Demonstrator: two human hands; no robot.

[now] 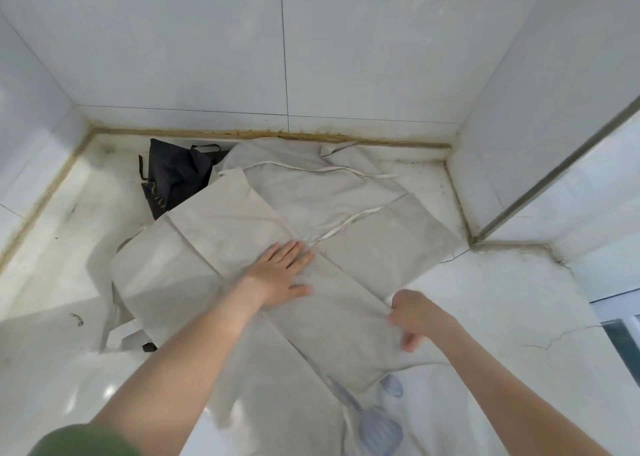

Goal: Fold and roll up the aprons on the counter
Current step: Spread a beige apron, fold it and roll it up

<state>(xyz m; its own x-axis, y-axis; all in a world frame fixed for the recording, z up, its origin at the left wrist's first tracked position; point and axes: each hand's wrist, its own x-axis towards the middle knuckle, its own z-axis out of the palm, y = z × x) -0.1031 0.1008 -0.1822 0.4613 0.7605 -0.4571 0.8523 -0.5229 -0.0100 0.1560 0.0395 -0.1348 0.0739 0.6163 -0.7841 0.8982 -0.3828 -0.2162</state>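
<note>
None of the aprons looks rolled yet, so I judge the task to be at an early stage. A beige apron point(242, 220) lies spread across the middle of the white surface point(485, 299), with one long panel already folded over on a diagonal. The left hand point(280, 275) rests flat on that fold, its fingers point(291, 251) straight and pressing the cloth down. The right hand point(415, 317) is at the panel's near edge, its fingers point(410, 341) curled and seemingly pinching the cloth, though blur makes the grip hard to read. More folding and all the rolling are left.

A dark apron point(173, 178) lies crumpled at the back left, untouched, partly under the beige cloth. A pale cloth with blue utensil prints point(381, 428) shows at the bottom edge, cut off and partly covered. Whether the beige layers are one apron or two I cannot tell. A white tie strap point(349, 223) runs under the fold, its end hidden.
</note>
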